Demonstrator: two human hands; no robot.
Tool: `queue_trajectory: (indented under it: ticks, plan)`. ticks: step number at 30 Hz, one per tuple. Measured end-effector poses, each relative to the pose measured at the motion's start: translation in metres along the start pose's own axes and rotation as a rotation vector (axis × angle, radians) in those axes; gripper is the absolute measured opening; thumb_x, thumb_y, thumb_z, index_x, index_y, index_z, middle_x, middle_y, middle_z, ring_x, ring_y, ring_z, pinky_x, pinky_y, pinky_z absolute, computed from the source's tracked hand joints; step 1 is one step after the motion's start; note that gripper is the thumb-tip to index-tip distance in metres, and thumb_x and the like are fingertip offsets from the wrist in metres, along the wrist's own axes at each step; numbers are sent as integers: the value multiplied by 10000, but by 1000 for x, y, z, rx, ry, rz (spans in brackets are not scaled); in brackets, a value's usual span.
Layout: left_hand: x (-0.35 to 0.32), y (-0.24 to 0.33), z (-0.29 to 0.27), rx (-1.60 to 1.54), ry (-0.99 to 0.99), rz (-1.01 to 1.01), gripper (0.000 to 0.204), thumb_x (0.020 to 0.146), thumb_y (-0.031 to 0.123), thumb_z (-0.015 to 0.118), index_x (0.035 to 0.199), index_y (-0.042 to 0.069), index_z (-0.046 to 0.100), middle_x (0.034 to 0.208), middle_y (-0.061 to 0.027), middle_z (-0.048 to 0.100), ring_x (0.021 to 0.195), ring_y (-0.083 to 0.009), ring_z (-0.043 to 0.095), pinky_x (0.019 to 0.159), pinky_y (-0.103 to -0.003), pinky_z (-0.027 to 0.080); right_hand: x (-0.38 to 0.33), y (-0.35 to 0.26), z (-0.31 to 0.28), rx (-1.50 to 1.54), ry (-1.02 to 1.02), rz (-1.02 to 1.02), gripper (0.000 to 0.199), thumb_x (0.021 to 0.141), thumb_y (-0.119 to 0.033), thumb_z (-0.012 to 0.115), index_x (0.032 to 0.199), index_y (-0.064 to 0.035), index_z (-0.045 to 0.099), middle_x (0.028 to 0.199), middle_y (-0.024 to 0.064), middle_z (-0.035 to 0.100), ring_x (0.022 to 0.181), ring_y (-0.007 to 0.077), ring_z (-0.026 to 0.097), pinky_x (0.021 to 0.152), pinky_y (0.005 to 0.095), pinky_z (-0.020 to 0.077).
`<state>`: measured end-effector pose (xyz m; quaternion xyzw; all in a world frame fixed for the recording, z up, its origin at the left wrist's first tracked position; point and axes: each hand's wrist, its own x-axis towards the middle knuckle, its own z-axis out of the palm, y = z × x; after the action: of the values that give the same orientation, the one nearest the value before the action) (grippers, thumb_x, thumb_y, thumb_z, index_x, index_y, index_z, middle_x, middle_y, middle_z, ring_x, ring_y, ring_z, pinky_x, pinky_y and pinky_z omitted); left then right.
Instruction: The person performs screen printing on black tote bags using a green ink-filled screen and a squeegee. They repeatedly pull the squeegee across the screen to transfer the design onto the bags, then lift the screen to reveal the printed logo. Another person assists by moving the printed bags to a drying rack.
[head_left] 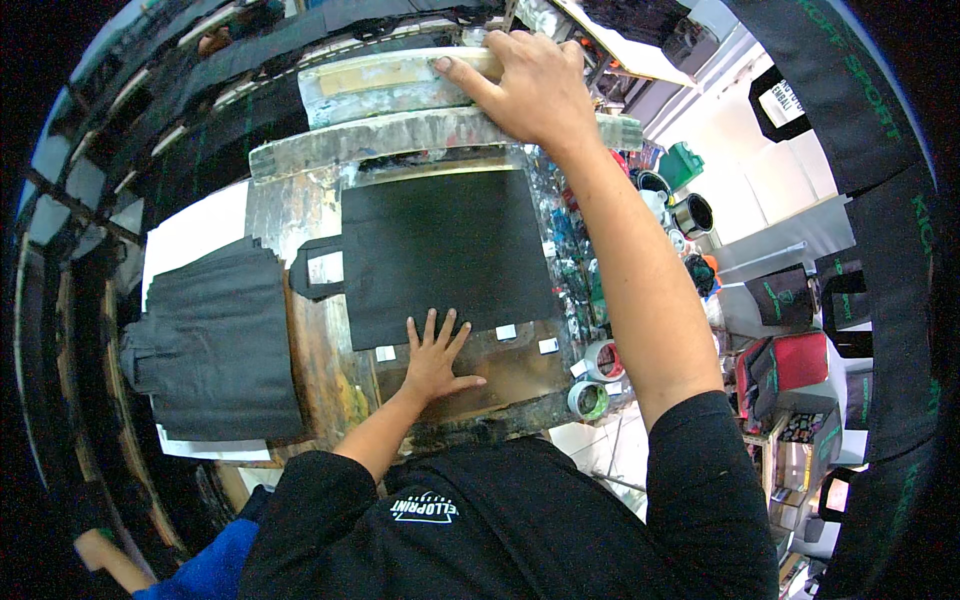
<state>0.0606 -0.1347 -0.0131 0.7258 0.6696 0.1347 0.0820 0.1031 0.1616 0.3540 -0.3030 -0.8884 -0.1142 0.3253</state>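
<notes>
A black fabric bag (445, 255) lies flat on a stained printing board (470, 385), its handle (320, 268) pointing left. My left hand (437, 362) is spread out flat at the bag's near edge, fingertips on the black cloth and palm over the board. Small white tabs (505, 332) sit along that same edge. At the far side, my right hand (535, 85) is closed over the top edge of a paint-smeared screen frame (400, 88), which stands tilted up. A worn crossbar (400, 138) runs just in front of the frame. The right hand's fingertips are partly hidden.
Left of the board is a stack of black bags (220, 345) on white sheets (195, 230). Tape rolls (590, 400) and open cans (692, 215) line the right side. Printed bags (890, 250) hang at far right. Another person's blue sleeve (215, 560) shows at lower left.
</notes>
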Motion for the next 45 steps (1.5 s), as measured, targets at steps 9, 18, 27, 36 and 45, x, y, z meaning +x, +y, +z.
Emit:
queue_trajectory:
  ticks: [9,18,27,36,45]
  plan:
    - [-6,1,7,-23,63,18,1134,755,930,540,1577,152,470,1706,-183,269,1571,-497,146,1190,-782,-3,-4,2,4,-19,30,-35,735,971,-724,483,1129,-55,741,1039,177,740,1043,343,678,916,499,401]
    - [16,-7,-172,-1437,480,-238,1104,867,796,624,1614,46,310,1556,-285,463,1482,-383,427,1207,-533,380,-50,-22,-14,24,5,-26,573,931,-631,617,978,-64,680,954,146,689,976,330,628,909,487,391]
    - [-68,3,-152,-2066,505,-874,1238,869,933,382,1613,-33,172,1550,-342,384,1420,-445,455,1179,-540,415,-249,-45,32,35,-472,-75,674,715,-217,870,1293,-98,545,1116,88,579,1113,286,557,996,499,368]
    - [-75,-12,-94,-2042,397,-958,1200,863,968,278,1634,50,229,1516,-294,451,1369,-414,514,1166,-536,393,-260,-30,52,137,-602,-17,643,738,-253,886,1255,-108,532,1115,95,592,1123,310,565,924,518,383]
    - [-71,-13,-83,-2000,367,-1019,1224,861,970,280,1655,47,153,1575,-286,384,1401,-443,483,1176,-547,380,-298,-52,60,118,-625,-38,659,707,-248,902,1235,-101,535,1098,90,584,1093,284,561,923,485,372]
